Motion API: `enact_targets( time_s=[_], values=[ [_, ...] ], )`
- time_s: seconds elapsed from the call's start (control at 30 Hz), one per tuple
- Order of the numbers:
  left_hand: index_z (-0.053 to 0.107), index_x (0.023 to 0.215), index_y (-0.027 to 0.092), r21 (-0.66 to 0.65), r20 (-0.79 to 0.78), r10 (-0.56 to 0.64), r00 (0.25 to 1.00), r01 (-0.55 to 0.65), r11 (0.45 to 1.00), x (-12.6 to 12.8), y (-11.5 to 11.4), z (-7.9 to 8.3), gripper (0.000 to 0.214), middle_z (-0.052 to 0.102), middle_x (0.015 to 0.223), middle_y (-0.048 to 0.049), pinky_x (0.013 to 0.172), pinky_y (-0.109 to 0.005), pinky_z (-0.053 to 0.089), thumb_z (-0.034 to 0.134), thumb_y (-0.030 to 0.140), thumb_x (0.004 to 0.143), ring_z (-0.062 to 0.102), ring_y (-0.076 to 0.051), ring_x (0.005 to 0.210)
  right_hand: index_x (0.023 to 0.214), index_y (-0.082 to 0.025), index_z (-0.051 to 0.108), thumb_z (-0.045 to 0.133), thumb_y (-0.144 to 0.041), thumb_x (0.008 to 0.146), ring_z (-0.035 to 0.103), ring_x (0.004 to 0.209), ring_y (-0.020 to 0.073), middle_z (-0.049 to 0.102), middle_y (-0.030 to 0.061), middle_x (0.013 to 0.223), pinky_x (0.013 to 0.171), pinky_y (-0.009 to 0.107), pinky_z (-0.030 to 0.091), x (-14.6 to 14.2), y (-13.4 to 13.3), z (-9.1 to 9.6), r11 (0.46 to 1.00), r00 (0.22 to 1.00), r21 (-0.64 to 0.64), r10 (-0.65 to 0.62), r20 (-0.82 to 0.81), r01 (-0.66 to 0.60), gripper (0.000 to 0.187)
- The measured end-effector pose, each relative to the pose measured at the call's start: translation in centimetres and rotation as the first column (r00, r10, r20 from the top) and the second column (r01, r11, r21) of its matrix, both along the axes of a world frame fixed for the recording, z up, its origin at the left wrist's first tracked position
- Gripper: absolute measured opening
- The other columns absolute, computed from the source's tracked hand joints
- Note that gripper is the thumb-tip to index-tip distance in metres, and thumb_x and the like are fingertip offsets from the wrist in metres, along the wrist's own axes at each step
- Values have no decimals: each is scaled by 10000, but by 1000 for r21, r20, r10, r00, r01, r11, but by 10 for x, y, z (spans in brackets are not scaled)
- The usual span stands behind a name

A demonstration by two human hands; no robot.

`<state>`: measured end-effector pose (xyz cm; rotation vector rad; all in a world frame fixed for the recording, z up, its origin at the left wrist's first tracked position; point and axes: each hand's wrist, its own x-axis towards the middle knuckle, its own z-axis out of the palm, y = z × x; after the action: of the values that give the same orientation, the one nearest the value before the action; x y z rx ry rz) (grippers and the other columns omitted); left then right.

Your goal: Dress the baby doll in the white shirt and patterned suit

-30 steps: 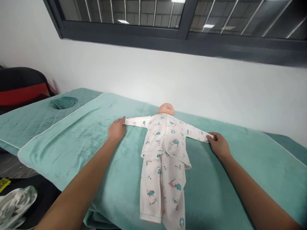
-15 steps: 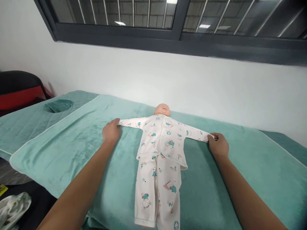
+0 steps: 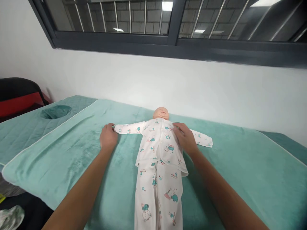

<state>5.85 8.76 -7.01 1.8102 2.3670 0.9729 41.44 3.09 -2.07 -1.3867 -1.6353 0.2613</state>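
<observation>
A baby doll (image 3: 161, 113) lies on its back, dressed in a white printed pajama top (image 3: 153, 137) and matching pants (image 3: 146, 198). Its arms are spread wide inside the sleeves. My left hand (image 3: 108, 136) is closed at the end of the left-side sleeve (image 3: 129, 128), thumb and fingers pinching the cuff. Over the right side of the chest, near the shoulder, is my right hand (image 3: 185, 137), fingers apart and stretched toward the middle of the top. Beyond it the right-side sleeve (image 3: 203, 139) lies loose on the green cover.
A green cover (image 3: 79, 150) spreads over a padded bed with a round hole (image 3: 57, 112) at the left. Behind runs a white wall beneath a dark-framed window (image 3: 172, 41). A black and red chair (image 3: 20, 99) stands left. Crumpled cloth (image 3: 11, 218) sits at the lower left.
My right hand has let go of the right-side sleeve cuff and moved left onto the doll's chest. My left hand stays at its cuff. The view has tipped up slightly.
</observation>
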Motion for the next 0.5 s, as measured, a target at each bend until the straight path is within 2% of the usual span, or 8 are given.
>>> enact_targets(
  time_s=[0.07, 0.13, 0.2, 0.3, 0.4, 0.5],
  values=[
    [568, 1182, 212, -6, 80, 15, 997, -15, 1000, -3, 2, -2, 372, 646, 1112, -93, 805, -356, 472, 455, 169, 831, 584, -269, 1059, 976, -236, 687, 510, -355, 879, 569, 1085, 229, 668, 52, 1110, 995, 402, 403, -25, 16, 11, 998, 1000, -55, 28, 6, -27, 234],
    [564, 1183, 222, -18, 124, 23, 992, -21, 1000, -5, 3, -3, 360, 659, 1090, -79, 796, -351, 470, 470, 199, 837, 595, -264, 1035, 911, -228, 700, 540, -358, 851, 581, 1029, 229, 677, 50, 1063, 958, 392, 419, -37, 29, 19, 993, 1000, -115, -9, -20, 6, 215],
    [566, 1177, 232, -30, 142, 28, 989, -24, 999, -5, 4, -3, 343, 667, 1076, -72, 785, -350, 468, 485, 240, 844, 603, -263, 1009, 924, -224, 707, 582, -370, 815, 592, 980, 220, 671, 49, 1078, 911, 372, 440, -39, 39, 23, 979, 997, -199, -46, -63, 33, 221],
    [573, 1162, 242, -40, 153, 36, 988, -30, 999, -4, 4, -2, 326, 673, 1071, -68, 776, -348, 461, 505, 294, 848, 608, -263, 989, 953, -236, 716, 620, -386, 779, 595, 971, 212, 659, 37, 1137, 887, 356, 446, -36, 48, 25, 959, 996, -283, -31, -86, 5, 249],
    [583, 1141, 246, -48, 154, 40, 987, -33, 998, -2, 4, -1, 309, 680, 1053, -64, 758, -340, 453, 506, 324, 852, 610, -261, 982, 891, -234, 725, 621, -373, 778, 601, 972, 210, 677, 22, 1090, 890, 351, 442, -35, 54, 24, 966, 997, -256, 0, -83, -21, 207],
    [596, 1111, 249, -52, 160, 52, 986, -45, 998, -1, 3, 1, 288, 690, 1017, -60, 736, -329, 446, 504, 337, 853, 616, -252, 954, 872, -233, 733, 601, -344, 798, 599, 993, 216, 684, 24, 1044, 903, 366, 432, -37, 58, 22, 981, 1000, -191, 22, -14, -25, 188]
  ],
)
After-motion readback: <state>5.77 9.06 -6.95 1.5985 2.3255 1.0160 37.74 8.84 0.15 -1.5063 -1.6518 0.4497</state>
